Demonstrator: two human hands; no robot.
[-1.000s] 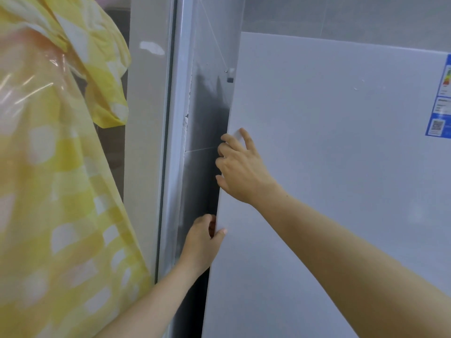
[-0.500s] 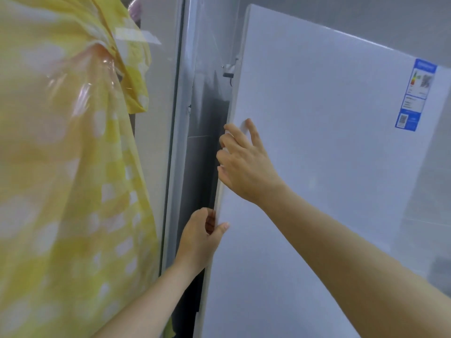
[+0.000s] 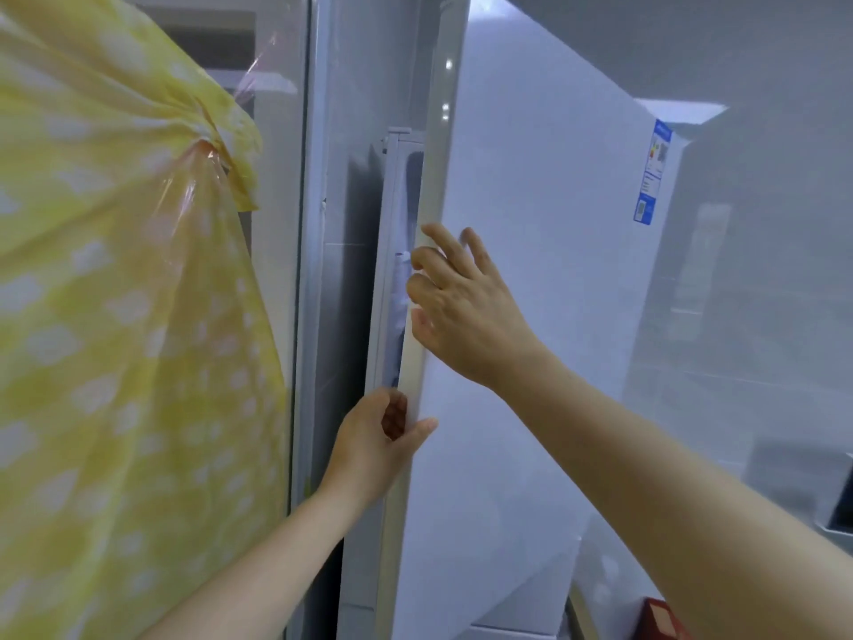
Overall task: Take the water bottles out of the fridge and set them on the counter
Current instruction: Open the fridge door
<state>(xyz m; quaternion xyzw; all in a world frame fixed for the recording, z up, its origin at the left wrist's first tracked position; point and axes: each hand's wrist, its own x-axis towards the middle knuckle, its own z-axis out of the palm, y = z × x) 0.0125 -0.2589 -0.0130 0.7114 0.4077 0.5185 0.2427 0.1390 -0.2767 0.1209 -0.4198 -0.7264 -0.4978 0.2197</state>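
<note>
Gripping fridge door (image 3: 531,214), left hand (image 3: 374,450) beneath right hand (image 3: 466,316).

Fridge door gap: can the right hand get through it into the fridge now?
Probably not yet: the door is barely ajar, and the gap looks narrower than the right hand gripping its edge.

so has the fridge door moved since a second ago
Yes. The fridge door has swung outward, away from the cabinet frame; the gap between them is wider.

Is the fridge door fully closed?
No, the fridge door stands ajar: a gap shows along its left edge, where the left hand grips it and the right hand hooks it higher up.
</note>
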